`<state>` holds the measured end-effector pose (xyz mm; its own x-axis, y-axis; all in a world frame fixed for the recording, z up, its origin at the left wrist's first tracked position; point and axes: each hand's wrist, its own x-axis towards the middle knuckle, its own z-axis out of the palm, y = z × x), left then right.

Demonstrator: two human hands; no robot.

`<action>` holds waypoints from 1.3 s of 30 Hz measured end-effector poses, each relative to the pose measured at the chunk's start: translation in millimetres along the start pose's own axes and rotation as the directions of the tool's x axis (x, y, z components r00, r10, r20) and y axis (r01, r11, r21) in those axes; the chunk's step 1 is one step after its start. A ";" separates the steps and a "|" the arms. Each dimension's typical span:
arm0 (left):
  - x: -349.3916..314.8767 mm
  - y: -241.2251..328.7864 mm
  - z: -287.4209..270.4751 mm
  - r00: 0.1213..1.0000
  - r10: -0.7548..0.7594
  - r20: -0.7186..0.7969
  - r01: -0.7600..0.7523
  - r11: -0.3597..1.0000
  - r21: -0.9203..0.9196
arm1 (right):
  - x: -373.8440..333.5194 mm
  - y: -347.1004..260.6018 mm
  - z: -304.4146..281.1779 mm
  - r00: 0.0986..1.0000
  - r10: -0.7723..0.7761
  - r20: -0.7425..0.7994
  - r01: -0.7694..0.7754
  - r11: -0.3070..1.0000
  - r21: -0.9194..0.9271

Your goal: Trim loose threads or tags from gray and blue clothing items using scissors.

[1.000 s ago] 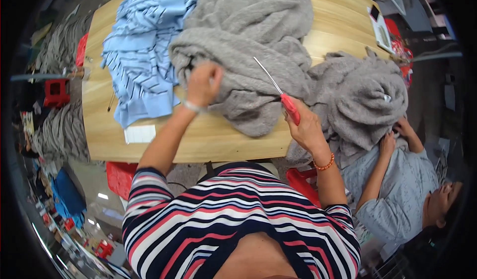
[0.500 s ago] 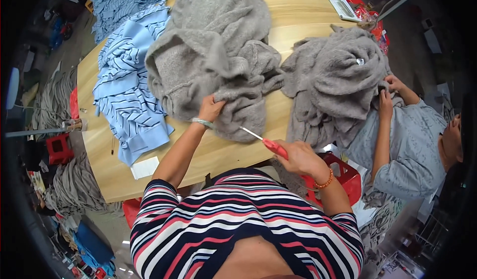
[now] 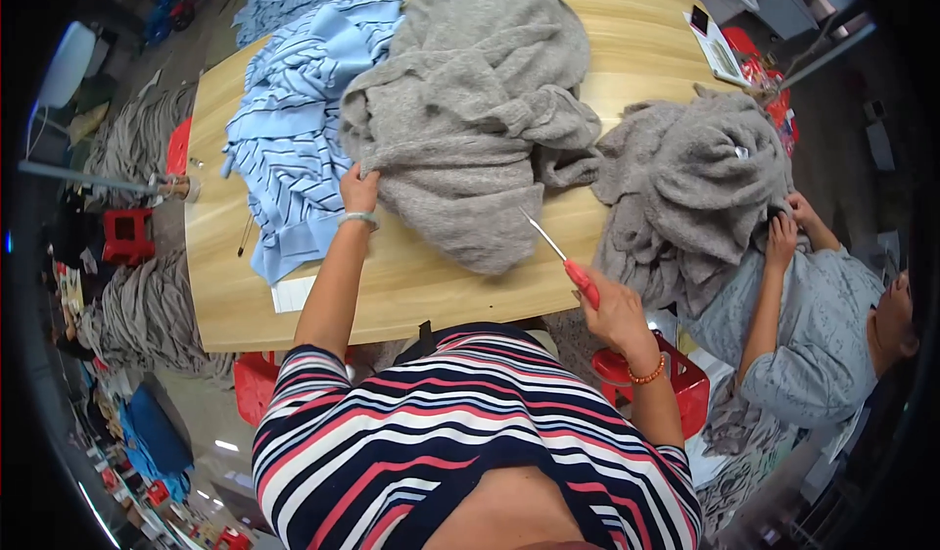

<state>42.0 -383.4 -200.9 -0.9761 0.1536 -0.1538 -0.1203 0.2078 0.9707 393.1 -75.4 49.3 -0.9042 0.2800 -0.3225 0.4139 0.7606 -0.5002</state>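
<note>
My left hand pinches the left edge of a fuzzy grey knit garment, which is spread out on the wooden table in front of me. In my right hand is a red-handled tool with a thin, pointed metal shaft. Its tip lies at the right edge of the garment's near part; whether it touches the knit I cannot tell. More grey knit is heaped behind the spread part. Beside my left hand lies a light blue garment with dark stripes.
A co-worker at the right handles another grey knit pile. White paper and a thin dark tool lie at the table's left. A phone rests at the far right corner. Red stools stand around the table.
My left hand has moved left to the garment's edge, and the near part of the knit is now pulled flatter and wider. The tool in my right hand stays near its right side.
</note>
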 end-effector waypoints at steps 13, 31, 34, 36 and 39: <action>-64.8 78.6 22.3 0.950 0.278 -0.146 -0.244 0.946 0.214 | -3.9 -11.6 23.5 0.994 -0.082 0.067 0.085 0.996 -0.039; -215.7 389.2 -47.0 -0.334 0.910 0.246 0.263 0.340 -0.903 | 13.1 -85.3 31.5 0.801 -0.479 0.358 0.523 0.852 -0.030; -218.5 396.5 -60.0 -0.210 0.972 0.110 0.362 0.181 -0.914 | 5.1 -94.0 45.3 0.769 -0.621 0.154 0.603 0.784 0.147; -236.8 404.3 -70.0 -0.213 0.968 0.129 0.342 0.198 -0.919 | 4.7 -109.0 46.2 0.742 -0.657 0.136 0.637 0.754 0.161; -218.2 406.6 -49.6 -0.312 0.944 0.110 0.412 0.239 -0.879 | 2.3 -107.2 35.6 0.790 -0.614 0.007 0.604 0.779 0.169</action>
<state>197.1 -380.4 236.6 0.2113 0.2542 0.9438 -0.5902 -0.7365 0.3304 350.4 -177.2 73.5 -0.9672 -0.2495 0.0470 -0.2059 0.6626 -0.7202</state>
